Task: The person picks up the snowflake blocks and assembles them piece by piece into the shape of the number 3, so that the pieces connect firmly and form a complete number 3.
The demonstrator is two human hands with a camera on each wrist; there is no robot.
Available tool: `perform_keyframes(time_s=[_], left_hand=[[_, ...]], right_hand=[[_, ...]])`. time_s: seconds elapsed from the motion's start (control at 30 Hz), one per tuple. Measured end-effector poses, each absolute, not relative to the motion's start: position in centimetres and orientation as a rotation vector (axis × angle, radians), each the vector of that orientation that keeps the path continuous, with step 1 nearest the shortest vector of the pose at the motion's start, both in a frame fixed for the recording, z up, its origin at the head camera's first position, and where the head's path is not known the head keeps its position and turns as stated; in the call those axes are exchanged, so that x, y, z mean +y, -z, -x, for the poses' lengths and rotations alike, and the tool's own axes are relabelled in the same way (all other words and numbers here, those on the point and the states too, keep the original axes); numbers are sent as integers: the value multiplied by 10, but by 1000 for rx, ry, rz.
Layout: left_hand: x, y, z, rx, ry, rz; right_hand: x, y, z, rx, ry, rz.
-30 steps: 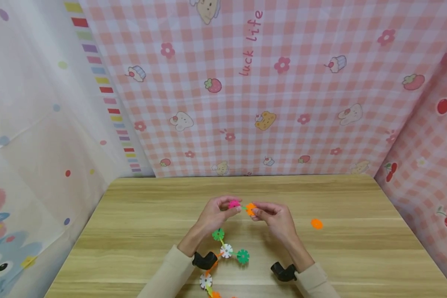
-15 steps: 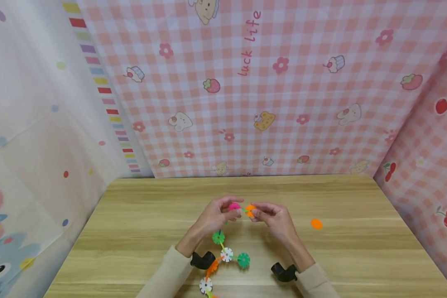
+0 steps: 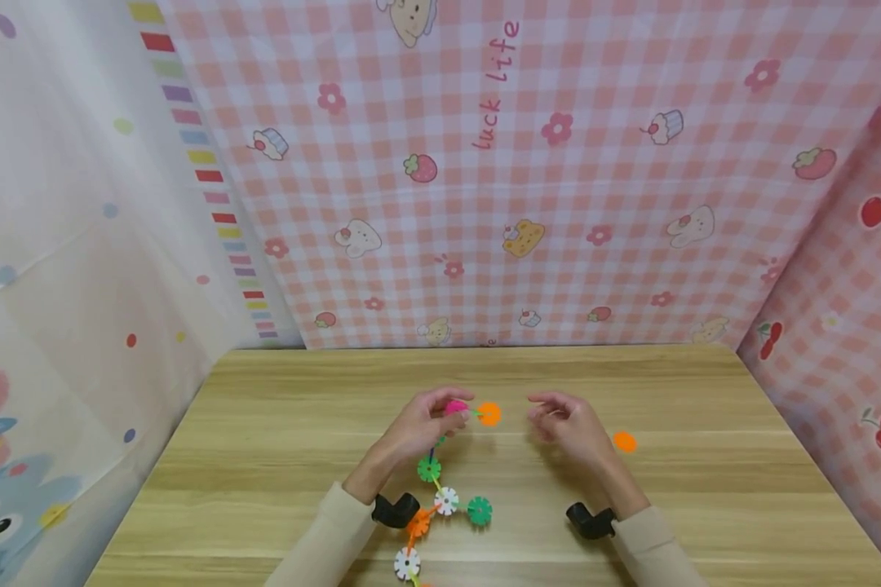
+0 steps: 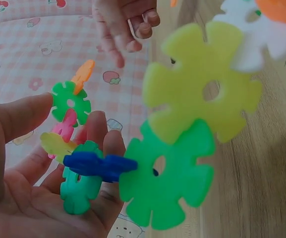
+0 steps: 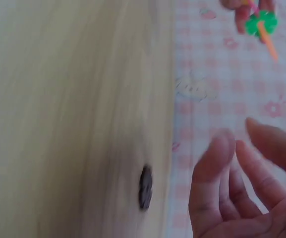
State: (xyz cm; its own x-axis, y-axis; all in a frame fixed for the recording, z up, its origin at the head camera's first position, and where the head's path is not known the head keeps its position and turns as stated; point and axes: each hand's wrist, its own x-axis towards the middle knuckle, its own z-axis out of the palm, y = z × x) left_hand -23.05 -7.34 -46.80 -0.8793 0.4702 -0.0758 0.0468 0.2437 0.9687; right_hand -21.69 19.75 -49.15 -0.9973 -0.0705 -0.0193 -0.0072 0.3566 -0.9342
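Note:
My left hand [image 3: 414, 424] holds up a chain of notched plastic snowflake discs near the table's middle. In the left wrist view its thumb is at a green disc [image 4: 71, 101], with an orange disc [image 4: 84, 72] slotted on as the end piece. A pink disc [image 4: 66, 126], a small yellow one and a teal one [image 4: 81, 186] lie along the fingers. A blue disc [image 4: 100, 166] joins these to a larger-looking green disc [image 4: 167, 173] and a yellow disc [image 4: 202, 82]. To the right, my right hand [image 3: 568, 424] is apart from the chain, fingers loosely bent around nothing.
The chain runs down toward me past a white disc [image 3: 446, 500], with a dark green disc [image 3: 480, 511] branching right. Another white disc [image 3: 407, 563] sits nearer the front. A loose orange disc [image 3: 625, 442] lies on the wooden table [image 3: 705, 489], right of my right hand.
My right hand has let go of the orange end disc and moved right. My left hand has stayed nearly in place with the chain.

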Motion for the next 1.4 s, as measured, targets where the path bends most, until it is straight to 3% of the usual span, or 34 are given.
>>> perform_keyframes(time_s=[0.43,1.4], left_hand=[[-76,466,229,2183,-1642,-495],[-77,460,223,2291,-1575,-557]], right_hand=[[230,507,230,2677,1371,121],[229,506,228,2535,1535,-37]])
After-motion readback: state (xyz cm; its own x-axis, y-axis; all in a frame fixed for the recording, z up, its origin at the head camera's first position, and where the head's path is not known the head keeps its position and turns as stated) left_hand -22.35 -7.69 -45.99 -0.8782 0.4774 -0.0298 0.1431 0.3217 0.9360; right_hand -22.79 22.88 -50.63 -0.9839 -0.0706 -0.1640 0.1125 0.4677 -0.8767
